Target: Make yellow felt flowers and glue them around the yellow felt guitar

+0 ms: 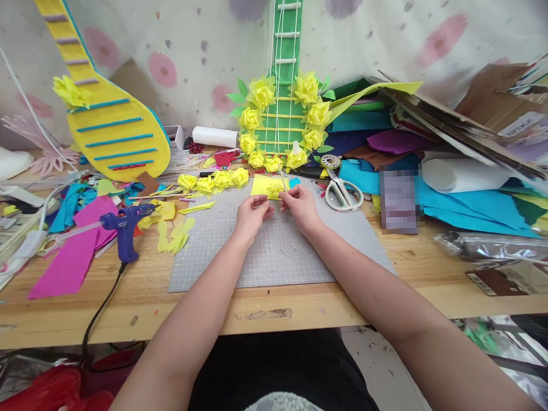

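Note:
Over the far part of the grey cutting mat (276, 260), my left hand (252, 215) has its fingers curled at the lower edge of a small yellow paper flower (274, 189), seemingly pinching it. My right hand (302, 207) is closed on a thin pale stick (282, 176) that points up beside the same flower. A flat yellow paper piece (258, 184) lies just behind the fingers. Further back, a green cardboard guitar shape (286, 78) with white strings stands upright, ringed by several yellow flowers (308, 87). More finished flowers (221, 180) sit in a row left of my hands.
White-handled scissors (344, 196) lie at the mat's right edge. A blue glue gun (126, 227) stands to the left, its cord over the table edge. Yellow petals (175, 237), magenta sheets (71, 254), blue sheets (474, 206) and a yellow instrument shape (116, 130) surround the mat.

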`<state>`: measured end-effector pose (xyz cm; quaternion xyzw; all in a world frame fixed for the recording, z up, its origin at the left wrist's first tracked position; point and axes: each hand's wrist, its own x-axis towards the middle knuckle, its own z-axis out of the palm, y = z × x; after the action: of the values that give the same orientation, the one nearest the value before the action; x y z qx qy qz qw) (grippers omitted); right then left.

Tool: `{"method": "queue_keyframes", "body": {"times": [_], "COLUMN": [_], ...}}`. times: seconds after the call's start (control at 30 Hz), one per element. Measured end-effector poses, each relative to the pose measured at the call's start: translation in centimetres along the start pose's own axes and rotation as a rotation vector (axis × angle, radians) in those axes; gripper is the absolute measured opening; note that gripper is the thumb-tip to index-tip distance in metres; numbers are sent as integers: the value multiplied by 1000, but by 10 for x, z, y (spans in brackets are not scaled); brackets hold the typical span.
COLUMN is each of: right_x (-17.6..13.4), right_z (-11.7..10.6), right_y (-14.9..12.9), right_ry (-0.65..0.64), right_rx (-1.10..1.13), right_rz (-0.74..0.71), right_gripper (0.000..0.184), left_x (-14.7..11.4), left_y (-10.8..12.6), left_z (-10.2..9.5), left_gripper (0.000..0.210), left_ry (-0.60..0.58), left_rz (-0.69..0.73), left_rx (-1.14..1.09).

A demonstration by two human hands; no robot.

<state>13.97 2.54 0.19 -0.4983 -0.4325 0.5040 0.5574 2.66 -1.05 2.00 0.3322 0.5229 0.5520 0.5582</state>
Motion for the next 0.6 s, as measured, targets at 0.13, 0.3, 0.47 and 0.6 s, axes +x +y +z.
{"method": "queue_keyframes", "body": {"times": [0.13,0.3,0.47,0.6], "right_x": [-1,-3,-4,-6], "right_z": [1,2,2,2], "right_y": [-1,-3,-3,-2], "right_ry": [14,19,12,-37], "right_rx": [8,20,8,-70], "right_rz": [6,52,51,11], "right_gripper": [33,30,31,30], "left_x": [-1,-4,-3,-2], "left_y": [-10,-10,-11,-11], "left_z": [0,-4,-6,-2], "left_gripper": [13,10,15,18], "left_ry": [9,40,30,14], "left_rz": [230,488,510,417], "left_rx": [269,561,571,426]}}
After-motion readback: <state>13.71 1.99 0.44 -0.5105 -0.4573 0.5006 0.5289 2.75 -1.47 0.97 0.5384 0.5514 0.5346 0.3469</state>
